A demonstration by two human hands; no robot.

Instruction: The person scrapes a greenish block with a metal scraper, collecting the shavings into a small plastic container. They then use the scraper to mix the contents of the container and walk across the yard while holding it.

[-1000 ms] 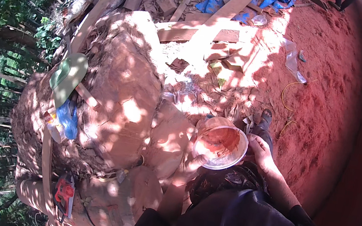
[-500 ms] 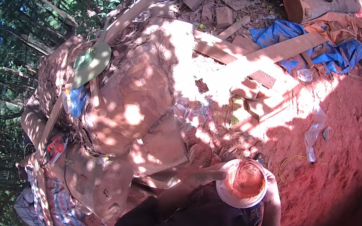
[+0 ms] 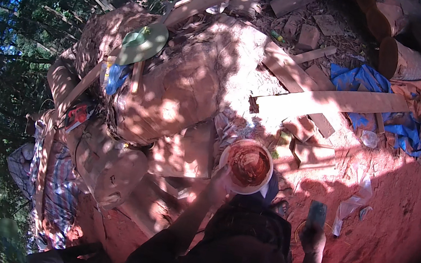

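Held out in front of my body is a round, pale-rimmed bowl (image 3: 248, 166), coated inside with reddish-brown stuff. My left hand (image 3: 221, 182) is closed on its lower left edge. Lower and to the right, clear of the bowl, my right hand (image 3: 312, 240) grips the bottom end of a dark, flat rectangular piece (image 3: 317, 213). What kind of thing this piece is, I cannot make out. Its upper part sticks up from my fingers, over reddish ground.
Large cut logs (image 3: 177, 97) lie to my left, with a pale green hat (image 3: 143, 43) and a red-and-black tool (image 3: 78, 116) on that side. Ahead are loose planks (image 3: 334, 100), a blue tarp (image 3: 366, 80) and sawn log ends (image 3: 389, 57). Clear plastic (image 3: 353, 202) lies at right.
The bowl has moved up and left with my left hand. My right hand has left its rim and now holds the dark flat piece. The whole view has shifted.
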